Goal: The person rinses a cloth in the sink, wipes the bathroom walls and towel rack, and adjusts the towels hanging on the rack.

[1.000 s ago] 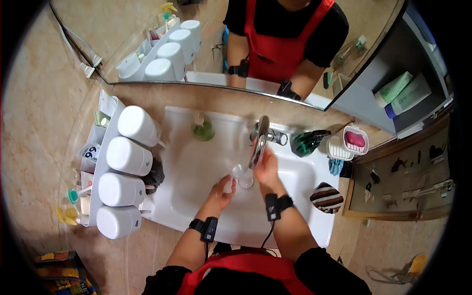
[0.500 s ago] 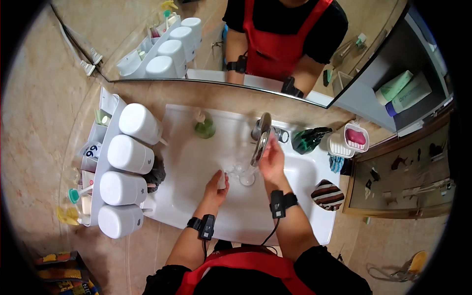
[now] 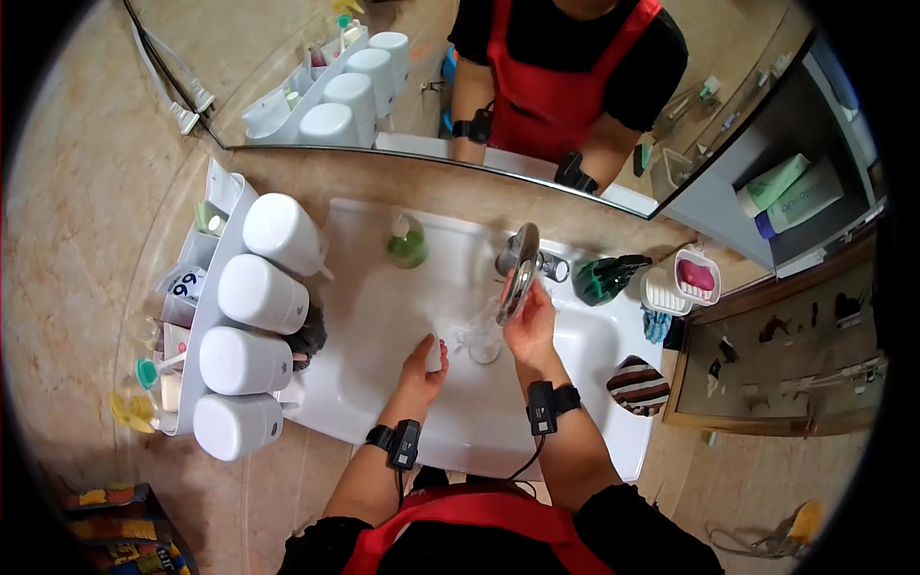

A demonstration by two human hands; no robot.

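Note:
In the washbasin, my left hand has its fingers curled around a small white piece; its kind cannot be made out. My right hand presses against the right side of the long, shiny chrome faucet, thumb and fingers bent at its near end. Part of those fingers is hidden behind the metal. Clear water shows between the two hands, above the round drain. Both wrists wear black bands with small boxes.
White cups hang upside down from a rack on the left. A green soap bottle stands behind the basin bowl. To the right are a dark green object, a soap dish with pink soap, and a striped cloth. A mirror hangs behind.
The whole view has shifted slightly. My right hand's fingers have moved a little along the faucet; my left hand stays nearly where it was, still around the white piece.

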